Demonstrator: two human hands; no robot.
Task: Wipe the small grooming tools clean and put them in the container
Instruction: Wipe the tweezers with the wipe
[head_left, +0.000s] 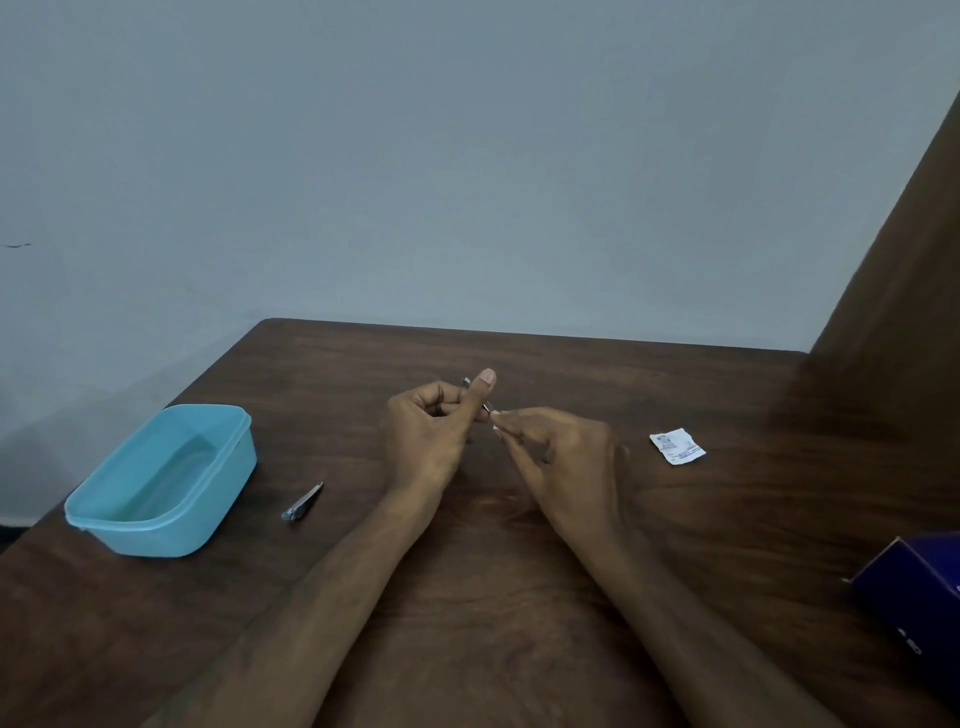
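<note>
- Left hand (423, 434) pinches a thin metal tool (485, 404); right hand (558, 452) pinches something white at its tip.
- Such a slim tool could slip onto the table (571, 374).
- Nail clipper (303, 503) left of the hands, near the blue container (228, 470), risks being overlooked.

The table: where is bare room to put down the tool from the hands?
Bare wood lies between the nail clipper and the left hand, and between the right hand and the white sachet. It is tighter between the blue container and the clipper, and by the dark blue box.

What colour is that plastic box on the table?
The rectangular plastic container is light blue, seen in the head view.
</note>
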